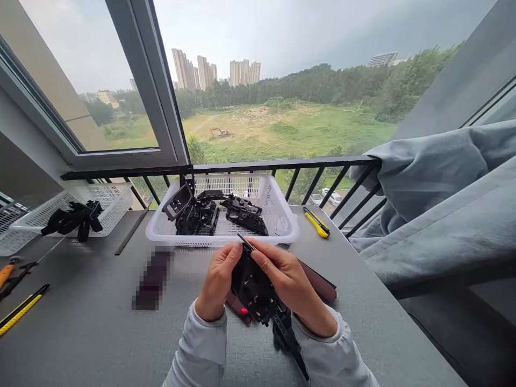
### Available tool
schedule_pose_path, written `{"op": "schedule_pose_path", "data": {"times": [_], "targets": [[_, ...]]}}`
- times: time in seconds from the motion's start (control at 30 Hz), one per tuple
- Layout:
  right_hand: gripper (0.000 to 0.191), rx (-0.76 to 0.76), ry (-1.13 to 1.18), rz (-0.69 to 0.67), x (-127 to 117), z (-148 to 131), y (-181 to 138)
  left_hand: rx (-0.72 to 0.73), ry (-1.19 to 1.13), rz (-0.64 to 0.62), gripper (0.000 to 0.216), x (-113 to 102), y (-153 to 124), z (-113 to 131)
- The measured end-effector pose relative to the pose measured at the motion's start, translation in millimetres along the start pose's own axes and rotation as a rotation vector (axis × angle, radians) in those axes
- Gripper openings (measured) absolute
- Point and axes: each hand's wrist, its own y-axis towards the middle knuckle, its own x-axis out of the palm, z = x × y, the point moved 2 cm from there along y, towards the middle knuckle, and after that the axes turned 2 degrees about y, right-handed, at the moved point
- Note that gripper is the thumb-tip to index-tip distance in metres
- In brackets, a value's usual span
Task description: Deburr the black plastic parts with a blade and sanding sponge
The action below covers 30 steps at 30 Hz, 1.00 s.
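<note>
Holding: black plastic assembly (pixel 253 290), clasped by left hand (pixel 217 285) and right hand (pixel 292 293) alike, above the worktop's (pixel 100 333) near edge — long axis running from white basket (pixel 193 240) back toward the right sleeve (pixel 334 355).

- I get soft, even daylight from an overcast sky through the window (pixel 282 80) at the top of the frame; no glare.
- Shadows on the grey surface (pixel 88 333) are faint, slightly darker under the white basket (pixel 282 215).
- The black part (pixel 253 290) at lower centre reads dark, with little detail.
- Straight lines bow toward the left and right edges.
- A pixelated patch (pixel 153 279) sits left of centre; elsewhere focus is sharp.
</note>
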Motion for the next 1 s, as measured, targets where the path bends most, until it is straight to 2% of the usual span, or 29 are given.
{"op": "schedule_pose_path", "data": {"times": [0.23,0.43,0.53,0.67,0.77,1.0], "targets": [[0.035,0.035,0.027,-0.009,-2.6,-0.3,0.7,0.001,0.049,-0.003,0.048,-1.6,2.5,0.8],[0.032,0.034,-0.002,-0.005,-4.9,0.1,1.0,0.029,0.142,-0.03,0.042,0.3,-0.6,4.8],[0.032,0.021,-0.099,0.086,-12.5,1.1,-0.2,0.052,0.256,-0.002,0.035,0.2,-3.7,7.1],[0.031,-0.019,-0.216,0.176,-26.0,-5.0,-7.0,0.111,0.478,0.112,0.028,-1.2,-7.0,9.5],[0.029,-0.086,-0.347,0.167,-29.2,-13.2,-14.1,0.147,0.583,0.169,0.023,0.2,-8.0,9.9],[0.031,-0.181,-0.674,0.117,-17.6,-17.3,-22.5,0.204,0.668,0.199,0.014,3.9,-7.8,10.6]]}}
